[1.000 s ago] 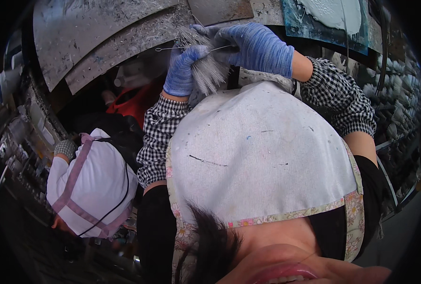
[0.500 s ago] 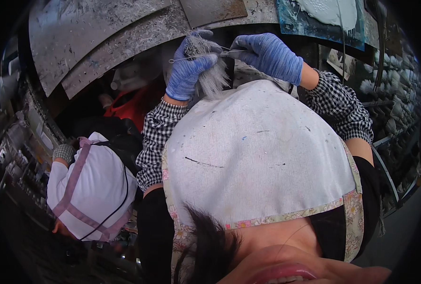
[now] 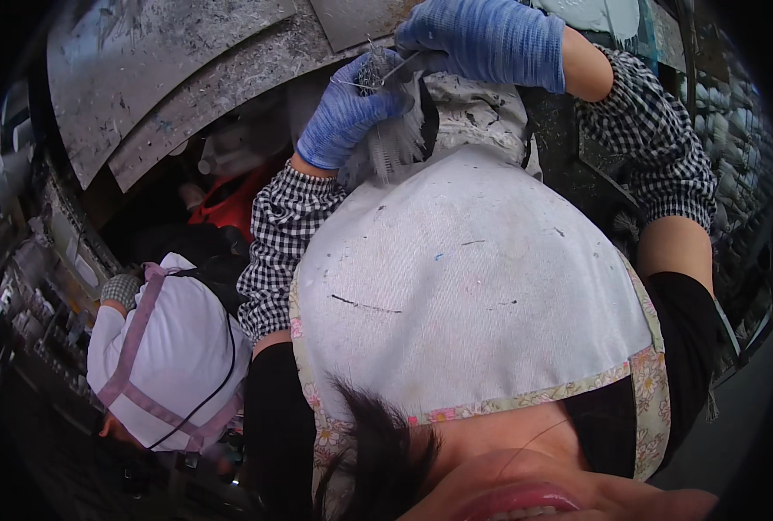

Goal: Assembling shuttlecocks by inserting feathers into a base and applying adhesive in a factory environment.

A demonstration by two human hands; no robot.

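My left hand, in a blue knit glove with grey fingertips, is closed round a bundle of twisted-wire brushes. Their pale bristles hang below the fist toward the apron. A thin wire crosses the bundle at the top of that hand. Just above and to the right, my right hand, gloved alike, has its fingertips pressed together close to the wire. The back of the glove partly hides what those fingers grip, but a thin wire seems to run into them.
A worn metal-topped bench with scraps on it spans the far side. White paste lies at the far right. Racks of pale brushes stand to the right. A co-worker in a white garment sits at the left, near a red container.
My right hand has swung up and over, with the elbow raised. The wire that stretched straight between both hands now lies bent across the bundle. My left hand has shifted slightly left.
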